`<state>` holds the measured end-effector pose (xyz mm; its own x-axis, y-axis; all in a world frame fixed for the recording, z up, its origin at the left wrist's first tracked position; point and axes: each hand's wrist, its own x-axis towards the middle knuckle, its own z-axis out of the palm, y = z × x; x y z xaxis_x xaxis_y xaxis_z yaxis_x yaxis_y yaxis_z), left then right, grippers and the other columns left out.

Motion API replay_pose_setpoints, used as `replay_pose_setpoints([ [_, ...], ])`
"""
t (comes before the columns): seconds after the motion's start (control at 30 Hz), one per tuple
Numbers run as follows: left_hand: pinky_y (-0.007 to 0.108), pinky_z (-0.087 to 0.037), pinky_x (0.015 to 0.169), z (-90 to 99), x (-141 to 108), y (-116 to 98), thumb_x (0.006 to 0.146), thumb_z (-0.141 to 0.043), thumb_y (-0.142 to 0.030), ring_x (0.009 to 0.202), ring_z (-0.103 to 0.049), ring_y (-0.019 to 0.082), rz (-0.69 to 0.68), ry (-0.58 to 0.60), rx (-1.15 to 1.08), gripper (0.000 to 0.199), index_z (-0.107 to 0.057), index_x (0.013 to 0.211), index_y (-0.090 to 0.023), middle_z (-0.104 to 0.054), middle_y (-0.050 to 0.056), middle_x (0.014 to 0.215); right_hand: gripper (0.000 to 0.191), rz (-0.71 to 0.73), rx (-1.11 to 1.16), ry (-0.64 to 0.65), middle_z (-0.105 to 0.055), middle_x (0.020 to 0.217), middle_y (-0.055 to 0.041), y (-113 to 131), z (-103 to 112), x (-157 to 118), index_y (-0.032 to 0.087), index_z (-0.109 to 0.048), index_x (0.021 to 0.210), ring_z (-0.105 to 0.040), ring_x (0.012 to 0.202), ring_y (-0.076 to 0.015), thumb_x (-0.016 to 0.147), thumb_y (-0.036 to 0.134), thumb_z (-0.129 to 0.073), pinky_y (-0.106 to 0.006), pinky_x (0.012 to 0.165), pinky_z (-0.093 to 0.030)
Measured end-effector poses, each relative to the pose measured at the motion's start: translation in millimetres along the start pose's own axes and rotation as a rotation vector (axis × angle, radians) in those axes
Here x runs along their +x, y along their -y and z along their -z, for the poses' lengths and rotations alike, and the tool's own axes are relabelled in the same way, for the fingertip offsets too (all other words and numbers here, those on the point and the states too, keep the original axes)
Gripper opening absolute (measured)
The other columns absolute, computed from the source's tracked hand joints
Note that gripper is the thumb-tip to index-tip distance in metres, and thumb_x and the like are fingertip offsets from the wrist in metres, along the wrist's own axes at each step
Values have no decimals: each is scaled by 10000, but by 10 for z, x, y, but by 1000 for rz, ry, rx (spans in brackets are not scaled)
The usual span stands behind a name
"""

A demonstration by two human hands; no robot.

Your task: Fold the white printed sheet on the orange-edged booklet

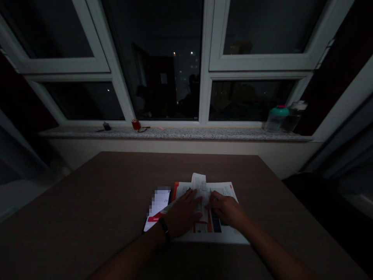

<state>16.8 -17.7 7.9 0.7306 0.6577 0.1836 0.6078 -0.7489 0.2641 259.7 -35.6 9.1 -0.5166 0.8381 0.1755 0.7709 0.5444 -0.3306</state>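
Note:
A narrow folded sheet of paper (199, 182) lies on top of a larger printed sheet or booklet (227, 236) with red and dark patches. My left hand (184, 213), a dark band on its wrist, rests on the folded sheet with its fingers stretched out. From the other side, my right hand (225, 208) has bent fingers drawn together at the folded sheet's right edge; the dim light hides the exact grip. A phone (160, 202) with a lit, partly blurred screen lies left of the papers, partly behind my left wrist.
The papers lie on a brown table (131, 175). Behind it, a stone windowsill (186, 133) carries a small red container (135, 124), a dark small object (106, 126) and a clear bottle with a teal top (276, 118). A dark shape (326, 206) stands beyond the table's right edge.

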Motion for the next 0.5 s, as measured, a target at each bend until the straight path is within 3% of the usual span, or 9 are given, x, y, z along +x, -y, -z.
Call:
replay_pose_setpoints([
  [0.3,498,-313,1149,-1,10,-9,920,-611,-391,1438,-244,308,33,27,-4,573,-411,1433,-232,-304,93,1556,325,137,109,20,-616,1070,0,32,-17,-40,289,-732,965,-645,832,-131,833,83,-518,-225,756,-458],
  [0.5,541,-299,1141,76,-2,-41,824,-680,-574,1438,-212,366,-3,52,-61,767,-411,1435,-197,-282,138,1558,330,156,168,9,-611,1049,-9,28,-47,-43,253,-715,950,-645,870,-135,799,41,-512,-227,797,-465],
])
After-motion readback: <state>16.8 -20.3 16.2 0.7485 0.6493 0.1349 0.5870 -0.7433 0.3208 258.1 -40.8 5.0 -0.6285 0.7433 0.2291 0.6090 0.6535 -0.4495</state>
